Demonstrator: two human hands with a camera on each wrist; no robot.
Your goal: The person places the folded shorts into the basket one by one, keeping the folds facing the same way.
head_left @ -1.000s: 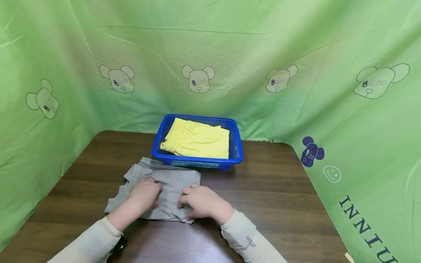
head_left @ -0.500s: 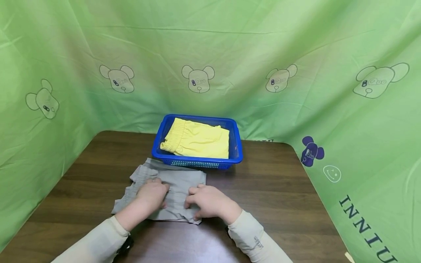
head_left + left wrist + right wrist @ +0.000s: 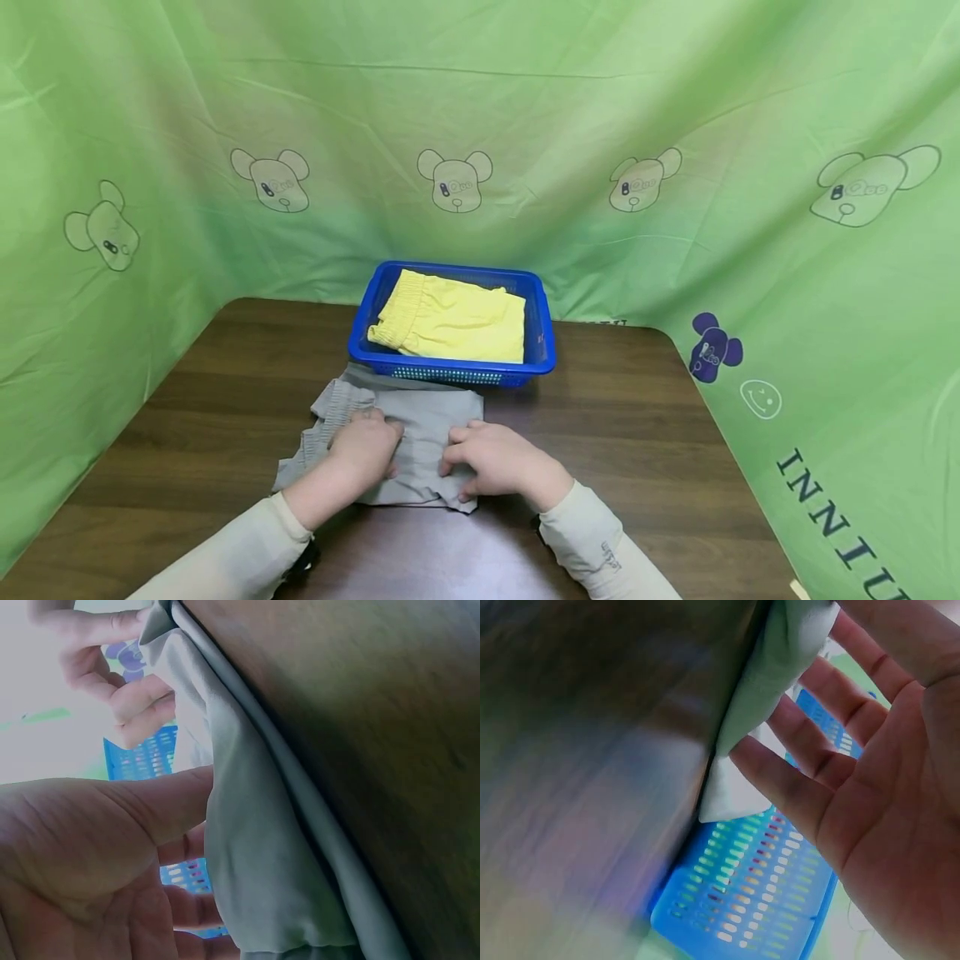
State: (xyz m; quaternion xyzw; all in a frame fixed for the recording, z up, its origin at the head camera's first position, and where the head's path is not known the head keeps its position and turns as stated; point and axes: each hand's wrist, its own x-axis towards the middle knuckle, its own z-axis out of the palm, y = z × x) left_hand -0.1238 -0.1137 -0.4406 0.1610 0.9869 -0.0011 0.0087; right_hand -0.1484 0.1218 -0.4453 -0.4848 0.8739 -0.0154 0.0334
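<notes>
Folded grey pants (image 3: 431, 408) with a gathered elastic waistband at the left lie on the table, just in front of the blue basket (image 3: 450, 367). My left hand (image 3: 363, 450) rests on them beside the waistband, its fingertips and thumb pressing the cloth from above. At their right end, my right hand (image 3: 498, 458) touches the fabric with spread, slightly bent fingers. The left wrist view shows the thumb against the layered edge of the grey cloth (image 3: 255, 817). In the right wrist view, the fingertips meet a cloth corner (image 3: 757, 697) near the tabletop.
Folded yellow pants (image 3: 461, 321), also with an elastic waistband, lie inside the basket. The dark wooden table (image 3: 615, 417) extends to both sides. A green curtain (image 3: 547, 108) printed with bear heads hangs around its back and sides.
Both hands have slid to the right across the table, and the grey pants have moved right with them, keeping their folded shape. The basket with the yellow pants stays in place.
</notes>
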